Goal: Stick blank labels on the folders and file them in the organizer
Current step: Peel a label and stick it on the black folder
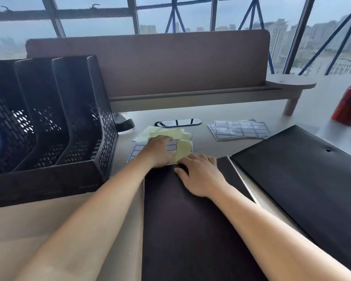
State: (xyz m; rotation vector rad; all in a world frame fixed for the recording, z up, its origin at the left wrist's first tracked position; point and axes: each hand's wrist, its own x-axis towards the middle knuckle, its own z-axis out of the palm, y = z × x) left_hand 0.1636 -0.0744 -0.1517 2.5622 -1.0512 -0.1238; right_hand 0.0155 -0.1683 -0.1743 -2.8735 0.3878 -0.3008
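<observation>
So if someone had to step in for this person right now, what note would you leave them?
Left hand: rests on a label sheet among yellow backing scraps. I cannot tell whether it pinches a label.
Right hand: open, flat on the near dark folder.
Second dark folder lies to the right, spare label sheets lie farther back on the desk, and the black organizer stands at the left.
Done: no label shows on either folder, and neither is filed.
Left: label both folders, then slot them into the organizer.
</observation>
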